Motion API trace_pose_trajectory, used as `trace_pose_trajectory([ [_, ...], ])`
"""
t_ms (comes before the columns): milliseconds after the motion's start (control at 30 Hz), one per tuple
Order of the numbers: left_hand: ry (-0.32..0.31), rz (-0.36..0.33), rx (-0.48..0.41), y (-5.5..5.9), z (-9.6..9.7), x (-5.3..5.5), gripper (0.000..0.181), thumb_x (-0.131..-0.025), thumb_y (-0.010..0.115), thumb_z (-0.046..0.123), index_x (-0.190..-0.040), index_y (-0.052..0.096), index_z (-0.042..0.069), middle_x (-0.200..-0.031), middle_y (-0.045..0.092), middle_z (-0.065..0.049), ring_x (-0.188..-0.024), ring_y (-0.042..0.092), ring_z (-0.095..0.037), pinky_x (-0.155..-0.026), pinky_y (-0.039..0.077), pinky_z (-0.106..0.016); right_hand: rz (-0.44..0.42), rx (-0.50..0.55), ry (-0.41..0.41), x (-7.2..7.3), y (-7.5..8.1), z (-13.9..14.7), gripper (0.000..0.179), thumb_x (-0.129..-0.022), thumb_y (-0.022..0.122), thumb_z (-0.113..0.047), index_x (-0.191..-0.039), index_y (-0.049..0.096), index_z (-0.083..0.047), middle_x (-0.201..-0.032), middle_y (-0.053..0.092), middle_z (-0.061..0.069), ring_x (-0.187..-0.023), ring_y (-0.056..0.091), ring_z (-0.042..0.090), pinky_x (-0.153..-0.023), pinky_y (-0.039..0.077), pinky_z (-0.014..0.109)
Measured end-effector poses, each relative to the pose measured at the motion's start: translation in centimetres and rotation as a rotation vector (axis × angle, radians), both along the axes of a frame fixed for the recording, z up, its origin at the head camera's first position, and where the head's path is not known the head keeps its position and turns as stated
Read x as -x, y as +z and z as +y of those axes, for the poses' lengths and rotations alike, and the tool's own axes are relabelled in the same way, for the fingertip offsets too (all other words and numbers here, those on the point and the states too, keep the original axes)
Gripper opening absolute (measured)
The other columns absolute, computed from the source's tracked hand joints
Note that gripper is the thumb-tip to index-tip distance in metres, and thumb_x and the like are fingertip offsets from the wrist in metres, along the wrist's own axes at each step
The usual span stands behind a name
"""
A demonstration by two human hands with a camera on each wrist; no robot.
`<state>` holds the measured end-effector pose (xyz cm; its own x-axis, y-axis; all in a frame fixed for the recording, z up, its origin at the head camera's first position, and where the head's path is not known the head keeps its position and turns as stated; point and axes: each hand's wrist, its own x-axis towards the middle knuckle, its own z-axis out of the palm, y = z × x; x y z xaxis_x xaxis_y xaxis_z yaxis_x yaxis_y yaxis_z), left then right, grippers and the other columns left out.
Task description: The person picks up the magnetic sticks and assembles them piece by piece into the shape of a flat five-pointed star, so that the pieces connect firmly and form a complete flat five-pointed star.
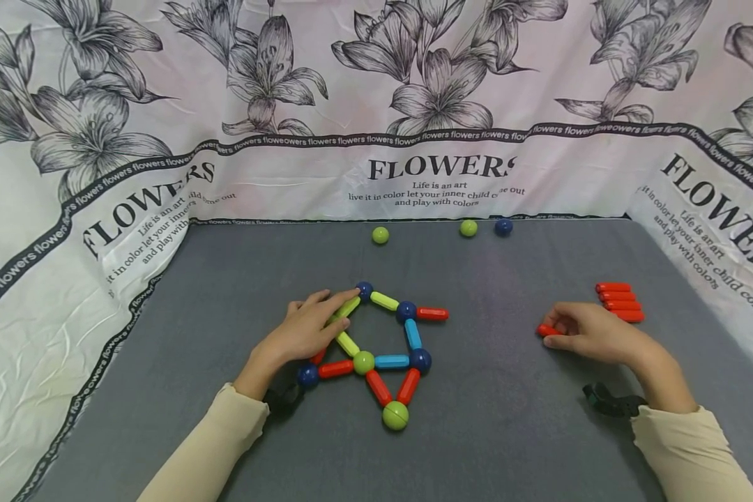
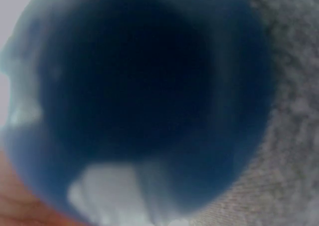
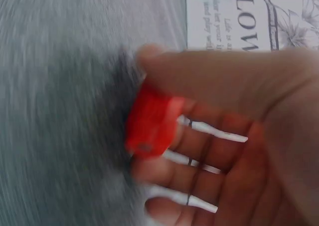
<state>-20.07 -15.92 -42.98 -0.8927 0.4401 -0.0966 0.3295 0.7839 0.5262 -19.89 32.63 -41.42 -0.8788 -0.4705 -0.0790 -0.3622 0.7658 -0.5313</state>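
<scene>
My left hand [image 1: 304, 328] lies over the left side of a flat figure of magnetic rods and balls, fingers extended. Its index fingertip is right at the top blue ball [image 1: 364, 291], and the palm partly hides lime rods [image 1: 348, 343] and a red rod. A blue ball [image 2: 139, 96] fills most of the left wrist view. Off to the right, my right hand [image 1: 592, 335] pinches a red rod [image 3: 152, 121] between thumb and fingers, low over the table. In the figure, a red rod [image 1: 432, 314] sticks out rightward from the upper-right blue ball [image 1: 406, 311].
Several red rods [image 1: 621, 305] lie in a stack beyond the right hand. Two lime balls [image 1: 380, 235] and a blue ball [image 1: 503, 226] sit along the back edge of the grey table [image 1: 496, 432]. A flower-printed cloth [image 1: 276, 181] surrounds the back and sides.
</scene>
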Motion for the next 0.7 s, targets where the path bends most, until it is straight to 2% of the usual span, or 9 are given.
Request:
trace_pose_trajectory([
  [133, -0.01, 0.042, 0.002, 0.0, 0.0, 0.0, 0.032, -0.107, 0.05, 0.03, -0.137, 0.063, 0.028, -0.155, 0.052, -0.004, -0.151, 0.03, -0.044, -0.111, 0.022, -0.067, 0.008, 0.107, 0.036, 0.4, -0.4, -2.0, 0.008, -0.094, 0.074, -0.02, -0.098, 0.067, -0.019, -0.081, 0.064, -0.008, -0.069, 0.054, 0.001, -0.063, 0.044, 0.023],
  [267, 0.0, 0.126, 0.065, -0.1, 0.1, 0.0, 0.026, -0.107, 0.052, 0.029, -0.121, 0.073, 0.028, -0.142, 0.061, -0.003, -0.135, 0.045, -0.037, -0.101, 0.033, -0.059, -0.006, 0.172, 0.066, 0.9, -0.7, -4.5, 0.008, -0.097, 0.071, -0.023, -0.104, 0.071, -0.019, -0.092, 0.07, -0.008, -0.078, 0.062, 0.003, -0.072, 0.05, 0.023],
  [333, 0.012, 0.16, 0.102, 0.0, 0.1, 0.0, 0.026, -0.107, 0.052, 0.03, -0.12, 0.074, 0.029, -0.131, 0.064, -0.002, -0.123, 0.05, -0.031, -0.094, 0.037, -0.052, -0.014, 0.192, 0.084, 1.2, -0.8, -5.6, 0.012, -0.098, 0.07, -0.023, -0.108, 0.072, -0.017, -0.098, 0.072, -0.007, -0.083, 0.064, 0.004, -0.076, 0.051, 0.023],
  [433, 0.033, 0.175, 0.118, 0.0, 0.1, 0.0, 0.026, -0.106, 0.053, 0.03, -0.12, 0.075, 0.029, -0.12, 0.065, -0.002, -0.108, 0.053, -0.026, -0.088, 0.04, -0.046, -0.012, 0.207, 0.113, 1.5, -0.9, -7.1, 0.016, -0.099, 0.069, -0.024, -0.112, 0.072, -0.016, -0.099, 0.071, -0.007, -0.083, 0.063, 0.005, -0.075, 0.051, 0.024],
  [700, 0.096, 0.127, 0.092, 0.1, 0.2, -0.1, 0.026, -0.104, 0.057, 0.03, -0.124, 0.073, 0.025, -0.108, 0.063, -0.003, -0.089, 0.054, -0.018, -0.074, 0.044, -0.036, -0.014, 0.246, 0.197, 2.4, -1.5, -10.5, 0.023, -0.095, 0.074, -0.024, -0.117, 0.072, -0.017, -0.105, 0.071, -0.005, -0.085, 0.06, 0.008, -0.076, 0.051, 0.023],
])
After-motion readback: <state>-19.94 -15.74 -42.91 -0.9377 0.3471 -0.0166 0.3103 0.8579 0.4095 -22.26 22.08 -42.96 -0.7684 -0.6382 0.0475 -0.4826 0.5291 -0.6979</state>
